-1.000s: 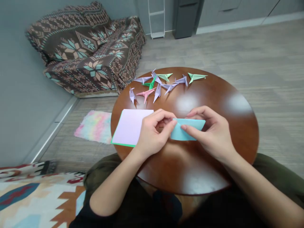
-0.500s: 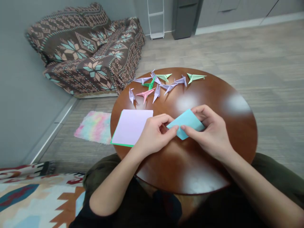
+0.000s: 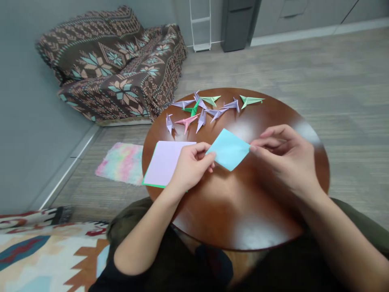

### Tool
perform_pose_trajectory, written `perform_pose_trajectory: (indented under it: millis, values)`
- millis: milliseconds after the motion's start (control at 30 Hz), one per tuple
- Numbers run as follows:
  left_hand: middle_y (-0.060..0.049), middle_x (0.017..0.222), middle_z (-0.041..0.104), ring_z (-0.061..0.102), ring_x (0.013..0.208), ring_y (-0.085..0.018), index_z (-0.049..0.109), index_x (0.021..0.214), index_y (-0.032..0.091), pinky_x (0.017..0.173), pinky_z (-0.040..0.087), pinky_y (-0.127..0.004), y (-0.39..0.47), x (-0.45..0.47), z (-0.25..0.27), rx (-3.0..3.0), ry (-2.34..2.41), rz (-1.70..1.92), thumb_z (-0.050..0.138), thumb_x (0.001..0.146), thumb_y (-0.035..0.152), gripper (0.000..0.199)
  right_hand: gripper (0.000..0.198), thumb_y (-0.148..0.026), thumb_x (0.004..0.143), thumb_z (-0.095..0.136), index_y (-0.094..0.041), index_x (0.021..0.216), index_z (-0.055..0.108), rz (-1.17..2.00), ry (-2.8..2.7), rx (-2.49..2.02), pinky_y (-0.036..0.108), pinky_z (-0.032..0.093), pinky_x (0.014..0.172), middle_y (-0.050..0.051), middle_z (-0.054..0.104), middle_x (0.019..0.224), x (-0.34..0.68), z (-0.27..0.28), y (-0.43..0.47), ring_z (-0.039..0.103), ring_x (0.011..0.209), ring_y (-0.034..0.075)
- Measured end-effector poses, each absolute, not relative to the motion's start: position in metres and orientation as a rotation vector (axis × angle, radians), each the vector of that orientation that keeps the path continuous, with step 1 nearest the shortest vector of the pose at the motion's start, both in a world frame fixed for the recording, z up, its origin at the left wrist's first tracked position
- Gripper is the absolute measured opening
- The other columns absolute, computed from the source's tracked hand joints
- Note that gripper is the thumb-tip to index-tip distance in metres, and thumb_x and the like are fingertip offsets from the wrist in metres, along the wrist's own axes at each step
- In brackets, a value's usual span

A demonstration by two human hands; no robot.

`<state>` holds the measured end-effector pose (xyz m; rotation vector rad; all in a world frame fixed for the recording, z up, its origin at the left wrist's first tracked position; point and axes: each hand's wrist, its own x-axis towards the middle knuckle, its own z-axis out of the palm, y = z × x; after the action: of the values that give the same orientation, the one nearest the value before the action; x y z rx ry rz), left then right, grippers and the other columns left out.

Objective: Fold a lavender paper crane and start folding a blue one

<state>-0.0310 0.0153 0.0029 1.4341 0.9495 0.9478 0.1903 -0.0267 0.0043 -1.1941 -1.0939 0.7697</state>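
A light blue piece of origami paper [image 3: 228,149], diamond-shaped in view, is held above the round brown table [image 3: 219,219]. My left hand [image 3: 193,164] pinches its left corner between thumb and fingers. At the opposite corner, the thumb and fingertips of my right hand [image 3: 287,156] close on the paper. Beside my left hand lies a stack of square paper [image 3: 164,160], lilac on top with a green edge showing below; my hand and wrist hide part of it.
Several folded paper cranes lie along the far side of the table, among them a pink crane [image 3: 187,121], a dark green crane [image 3: 193,108] and a light green crane [image 3: 251,101]. A sofa [image 3: 121,81] with a patterned cover and a fluffy rug [image 3: 120,162] are beyond the table's left.
My right hand has moved right, to the paper's right corner. The blue paper now shows as a fuller diamond, shifted slightly left and up. My left hand has drawn slightly left.
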Motion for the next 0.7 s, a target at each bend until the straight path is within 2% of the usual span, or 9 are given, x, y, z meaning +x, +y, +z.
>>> perform_pose_trajectory:
  millis: [133,267,367,500,700]
  values:
    - [-0.002,0.067,0.073,0.069,0.06,-0.013,0.075,0.085,0.014,0.063,0.06,-0.024,0.019,-0.032,-0.002,1.328,0.931,0.98,0.083,0.08,0.03,0.018,0.026,-0.026,0.074,0.091,-0.024,0.089,0.07,0.792,-0.977,-1.169,0.031,0.062,0.07,0.001,0.08,0.078,0.196,0.002,-0.022,0.076,0.072,0.019]
    - [-0.006,0.077,0.079,0.075,0.068,-0.016,0.079,0.091,0.013,0.067,0.065,-0.026,0.022,-0.032,-0.008,1.226,0.899,0.983,0.085,0.08,0.033,0.024,0.027,-0.032,0.076,0.092,-0.023,0.093,0.072,0.885,-1.005,-1.091,0.027,0.063,0.072,0.0,0.079,0.083,0.194,-0.003,-0.02,0.074,0.071,0.015]
    - [-0.007,0.079,0.079,0.076,0.07,-0.017,0.079,0.094,0.013,0.067,0.066,-0.027,0.023,-0.032,-0.011,1.254,0.892,0.971,0.083,0.082,0.035,0.026,0.029,-0.035,0.077,0.093,-0.022,0.094,0.073,0.991,-1.12,-1.015,0.027,0.063,0.068,0.0,0.078,0.081,0.188,-0.003,-0.022,0.074,0.07,0.015]
    - [-0.004,0.071,0.075,0.074,0.065,-0.016,0.078,0.093,0.013,0.064,0.065,-0.027,0.023,-0.033,-0.012,1.3,0.89,0.954,0.08,0.084,0.037,0.026,0.025,-0.034,0.081,0.091,-0.022,0.094,0.074,1.062,-1.206,-0.906,0.026,0.063,0.064,-0.001,0.077,0.077,0.183,0.002,-0.027,0.073,0.066,0.014]
    - [-0.003,0.065,0.071,0.068,0.059,-0.012,0.08,0.094,0.011,0.064,0.06,-0.023,0.02,-0.033,-0.007,1.241,0.873,0.825,0.079,0.084,0.032,0.023,0.021,-0.032,0.081,0.091,-0.022,0.093,0.076,1.114,-1.202,-0.925,0.022,0.061,0.066,-0.001,0.078,0.078,0.18,0.003,-0.029,0.073,0.068,0.013]
